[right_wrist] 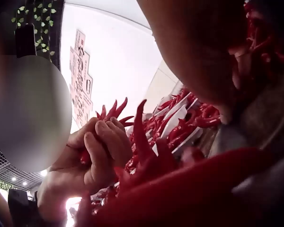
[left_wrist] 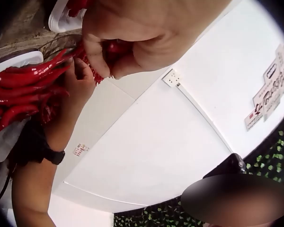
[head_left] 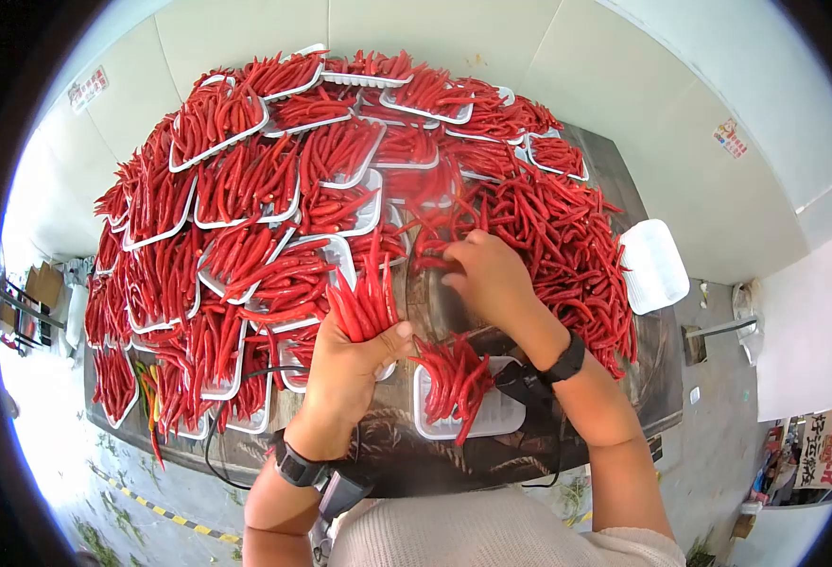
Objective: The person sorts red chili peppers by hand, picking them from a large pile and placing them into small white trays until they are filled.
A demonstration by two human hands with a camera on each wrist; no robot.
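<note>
The left hand [head_left: 348, 370] grips an upright bunch of red chilies [head_left: 364, 300], tips pointing away; in the right wrist view its fingers [right_wrist: 106, 144] are curled round them. The right hand [head_left: 492, 274] is at the left edge of the loose chili pile [head_left: 567, 246], fingers bent; whether it holds a chili is hidden. Between the forearms, near the table's front edge, a white tray [head_left: 506, 416] has a small bunch of chilies [head_left: 454, 383] on its left part. That bunch [left_wrist: 23, 85] also shows in the left wrist view.
Many filled trays [head_left: 246, 184] are stacked and overlapping across the left and back of the table [head_left: 657, 350]. Empty white trays [head_left: 654, 266] stand at the right edge. A black cable [head_left: 213, 444] runs by the left forearm. A wall [head_left: 416, 28] stands behind.
</note>
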